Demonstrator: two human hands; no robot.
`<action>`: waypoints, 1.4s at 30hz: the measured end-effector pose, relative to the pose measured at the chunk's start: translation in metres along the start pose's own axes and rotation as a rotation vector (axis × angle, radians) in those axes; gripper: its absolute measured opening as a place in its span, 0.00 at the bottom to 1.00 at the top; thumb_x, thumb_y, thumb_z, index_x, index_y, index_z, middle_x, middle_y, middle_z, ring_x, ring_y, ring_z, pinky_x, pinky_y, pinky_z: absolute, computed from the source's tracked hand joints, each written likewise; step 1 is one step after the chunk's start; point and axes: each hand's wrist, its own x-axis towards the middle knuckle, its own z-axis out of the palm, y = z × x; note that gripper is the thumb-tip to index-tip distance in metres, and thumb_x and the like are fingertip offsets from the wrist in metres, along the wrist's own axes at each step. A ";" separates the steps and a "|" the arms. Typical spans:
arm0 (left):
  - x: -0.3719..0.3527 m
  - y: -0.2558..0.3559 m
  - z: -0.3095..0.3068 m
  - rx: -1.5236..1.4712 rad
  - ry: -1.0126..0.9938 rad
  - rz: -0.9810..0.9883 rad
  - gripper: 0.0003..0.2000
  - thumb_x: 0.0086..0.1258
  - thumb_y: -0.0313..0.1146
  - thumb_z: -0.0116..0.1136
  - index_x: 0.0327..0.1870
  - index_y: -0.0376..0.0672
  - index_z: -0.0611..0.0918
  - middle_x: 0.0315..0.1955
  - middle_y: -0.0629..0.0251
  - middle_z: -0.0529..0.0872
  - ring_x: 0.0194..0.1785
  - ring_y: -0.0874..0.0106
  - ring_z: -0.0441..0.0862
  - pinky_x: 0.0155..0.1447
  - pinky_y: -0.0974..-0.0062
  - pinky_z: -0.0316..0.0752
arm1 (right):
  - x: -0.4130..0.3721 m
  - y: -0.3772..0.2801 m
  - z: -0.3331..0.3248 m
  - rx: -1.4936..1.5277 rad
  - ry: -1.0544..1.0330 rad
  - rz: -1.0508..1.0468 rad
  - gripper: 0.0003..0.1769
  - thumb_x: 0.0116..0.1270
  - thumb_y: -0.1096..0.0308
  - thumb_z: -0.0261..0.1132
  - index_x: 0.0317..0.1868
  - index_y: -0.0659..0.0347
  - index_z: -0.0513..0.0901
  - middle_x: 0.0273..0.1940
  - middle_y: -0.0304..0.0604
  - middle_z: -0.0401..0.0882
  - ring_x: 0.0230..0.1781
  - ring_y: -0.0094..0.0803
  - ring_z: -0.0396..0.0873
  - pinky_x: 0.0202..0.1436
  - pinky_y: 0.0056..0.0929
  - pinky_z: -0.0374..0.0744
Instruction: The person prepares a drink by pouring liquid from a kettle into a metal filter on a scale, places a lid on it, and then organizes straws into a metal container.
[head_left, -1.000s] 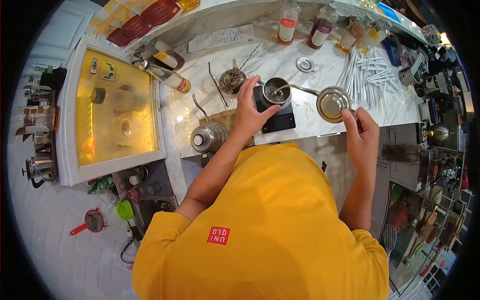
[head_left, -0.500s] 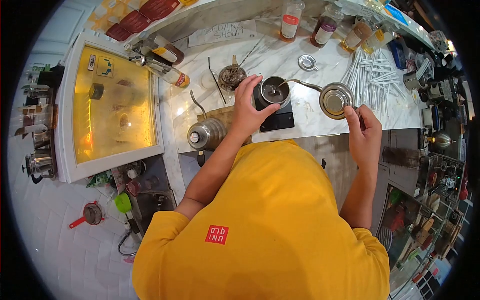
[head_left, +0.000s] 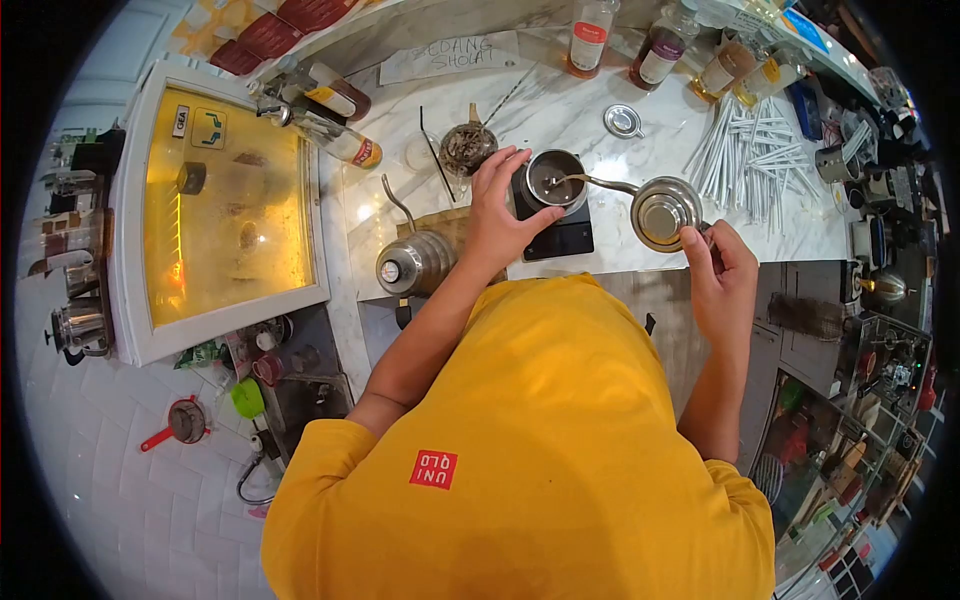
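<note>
My right hand point(head_left: 722, 262) grips the handle of a small steel gooseneck kettle point(head_left: 665, 214). The kettle's long spout reaches left over a round steel cup point(head_left: 553, 180), with its tip above the dark contents. That cup stands on a black scale point(head_left: 562, 240). Around the cup's left side curves my left hand point(head_left: 505, 215), fingers behind it and thumb at its front edge. A glass vessel of dark material point(head_left: 468, 150) stands just behind and left of this hand. Whether liquid is flowing from the spout is too small to tell.
A larger gooseneck kettle point(head_left: 415, 263) stands at the left near the counter edge. A small steel lid point(head_left: 622, 121) lies behind the cup. Many white straws point(head_left: 755, 160) are spread at the right, with bottles point(head_left: 662, 55) behind. A yellow-lit cabinet point(head_left: 235, 215) stands far left.
The small kettle and my right hand have shifted slightly left and down, and the spout tip sits further into the cup's left side. My left hand still holds the cup.
</note>
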 end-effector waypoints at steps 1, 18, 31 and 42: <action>0.000 0.000 0.000 -0.005 0.000 0.004 0.41 0.56 0.42 0.85 0.73 0.47 0.77 0.74 0.58 0.74 0.77 0.56 0.71 0.73 0.58 0.72 | 0.001 -0.001 0.001 0.000 0.000 -0.006 0.25 0.78 0.61 0.72 0.29 0.65 0.69 0.25 0.33 0.59 0.27 0.20 0.56 0.28 0.27 0.57; 0.002 0.003 -0.003 0.004 0.002 0.034 0.40 0.56 0.40 0.84 0.72 0.44 0.79 0.74 0.55 0.76 0.78 0.54 0.71 0.81 0.56 0.65 | 0.010 -0.002 -0.007 0.040 0.023 -0.004 0.26 0.78 0.61 0.72 0.28 0.65 0.67 0.26 0.33 0.59 0.28 0.21 0.55 0.29 0.27 0.57; 0.001 0.001 0.000 -0.010 0.020 0.026 0.39 0.56 0.41 0.84 0.72 0.45 0.80 0.73 0.56 0.76 0.78 0.54 0.71 0.81 0.56 0.65 | 0.005 -0.002 -0.004 0.038 -0.021 0.068 0.26 0.78 0.60 0.72 0.27 0.64 0.68 0.25 0.30 0.58 0.27 0.18 0.54 0.28 0.27 0.55; 0.000 0.001 0.001 -0.021 0.035 0.030 0.40 0.55 0.42 0.85 0.72 0.44 0.80 0.73 0.54 0.77 0.77 0.53 0.72 0.81 0.55 0.65 | 0.010 -0.003 -0.004 0.018 -0.070 0.140 0.27 0.80 0.55 0.70 0.27 0.63 0.71 0.23 0.27 0.61 0.26 0.15 0.55 0.28 0.26 0.55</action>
